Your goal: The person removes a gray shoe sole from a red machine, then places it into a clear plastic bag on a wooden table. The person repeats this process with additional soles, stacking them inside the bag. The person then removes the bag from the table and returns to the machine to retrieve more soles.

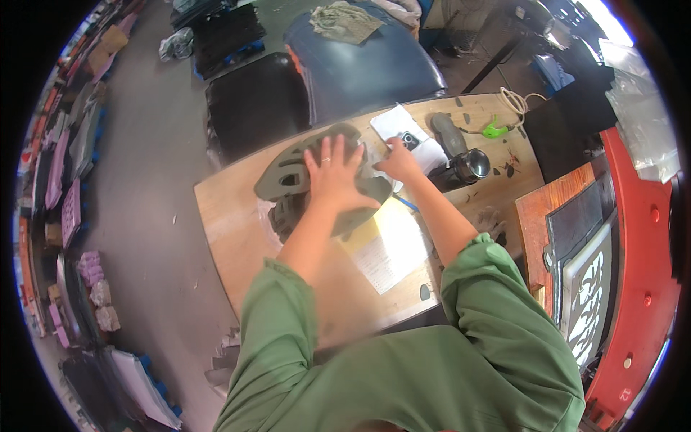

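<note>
On a light wooden table [223, 237] lies a loose stack of olive-grey, curved flat pieces [276, 178] with cut-out holes. My left hand [333, 176] is open on top of them, its fingers spread flat and pointing away from me. My right hand [400, 164] is at the right edge of the pieces, its fingers drawn together. Whatever is between those fingertips is too small and blurred to name. Just beyond it are white papers [389, 122] and a phone [409, 141]. A yellow and white printed sheet [385, 263] lies partly under the stack.
Right of my right hand are a black cylindrical flask [471, 167], a grey sole-shaped piece [448, 134] and a green tool [495, 129] on a cord. Small dark scraps dot the table. Dark padded seats [255, 104] stand beyond it, and a red machine frame [644, 266] rises at the right.
</note>
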A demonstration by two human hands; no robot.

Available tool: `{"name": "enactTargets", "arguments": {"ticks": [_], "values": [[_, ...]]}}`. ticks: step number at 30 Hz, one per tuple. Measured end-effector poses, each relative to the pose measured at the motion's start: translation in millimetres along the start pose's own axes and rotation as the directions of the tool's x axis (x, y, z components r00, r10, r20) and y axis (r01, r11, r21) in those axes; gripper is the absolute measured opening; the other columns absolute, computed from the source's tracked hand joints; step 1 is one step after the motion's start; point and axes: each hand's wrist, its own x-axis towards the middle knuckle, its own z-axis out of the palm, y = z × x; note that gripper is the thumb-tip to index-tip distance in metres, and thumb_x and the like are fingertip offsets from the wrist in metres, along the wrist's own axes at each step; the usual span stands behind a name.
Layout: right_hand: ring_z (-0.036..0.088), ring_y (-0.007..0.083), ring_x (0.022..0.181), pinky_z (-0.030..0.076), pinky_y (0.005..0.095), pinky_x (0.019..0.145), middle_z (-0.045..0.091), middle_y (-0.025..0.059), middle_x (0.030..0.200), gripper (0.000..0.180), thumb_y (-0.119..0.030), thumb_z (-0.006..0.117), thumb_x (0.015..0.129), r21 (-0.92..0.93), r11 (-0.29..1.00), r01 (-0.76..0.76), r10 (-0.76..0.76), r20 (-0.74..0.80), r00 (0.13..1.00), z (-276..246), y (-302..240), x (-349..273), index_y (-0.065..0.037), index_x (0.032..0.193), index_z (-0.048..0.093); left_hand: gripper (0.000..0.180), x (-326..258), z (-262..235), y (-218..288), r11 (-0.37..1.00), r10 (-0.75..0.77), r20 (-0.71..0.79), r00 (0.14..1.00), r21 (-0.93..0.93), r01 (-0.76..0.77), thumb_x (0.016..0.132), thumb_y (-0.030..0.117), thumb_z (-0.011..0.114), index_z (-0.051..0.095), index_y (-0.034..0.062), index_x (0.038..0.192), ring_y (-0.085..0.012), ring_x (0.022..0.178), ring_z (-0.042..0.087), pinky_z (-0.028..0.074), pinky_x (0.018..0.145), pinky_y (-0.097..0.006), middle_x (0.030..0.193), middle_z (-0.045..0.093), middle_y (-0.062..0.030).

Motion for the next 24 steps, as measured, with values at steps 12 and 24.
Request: {"name": "enactTargets", "arguments": {"ticks": [12, 24], "values": [[0.059, 0.0185, 0.067, 0.046, 0.0304, 0.057, 0.062, 0.0071, 0.080, 0.013, -0.011, 0.057, 0.088, 0.564, 0.815, 0.131, -0.193, 0.052, 0.980, 62, 51, 81, -0.003, 0.098, 0.060, 0.112, 3, 12, -5, 0.999, 0.046, -0.034, 0.998, 0.006, -0.046, 0.049, 0.072, 0.079, 0.045, 0.0291, 0.147, -0.0350, 0.147, 0.021, 0.012, 0.112, -0.068, 0.159, 0.026, -0.0092], [0.049, 0.0095, 0.063, 0.037, 0.0246, 0.053, 0.054, 0.0023, 0.077, 0.033, -0.003, 0.069, 0.082, 0.590, 0.691, -0.417, 0.141, 0.455, 0.879, -20, -40, 50, -0.005, 0.112, 0.056, 0.110, 3, 16, -8, 0.998, 0.059, -0.010, 0.998, -0.006, -0.059, 0.051, 0.072, 0.077, 0.043, 0.0296, 0.147, -0.0336, 0.149, 0.016, 0.008, 0.113, -0.067, 0.160, 0.025, -0.0093]]}}
